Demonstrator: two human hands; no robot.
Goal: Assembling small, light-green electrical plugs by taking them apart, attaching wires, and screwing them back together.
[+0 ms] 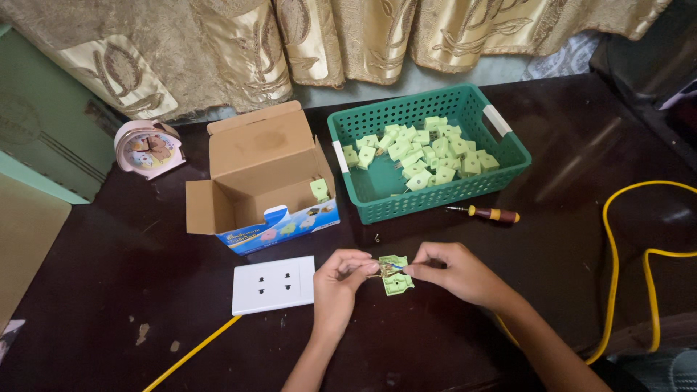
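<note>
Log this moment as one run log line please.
left hand: holds green plug piece | right hand: pinches it | nearby: white socket plate, screwdriver, green basket

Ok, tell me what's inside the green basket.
The green basket holds a loose pile of pale green plug parts, mostly toward its back and right. Its near wall hides part of the floor.
</note>
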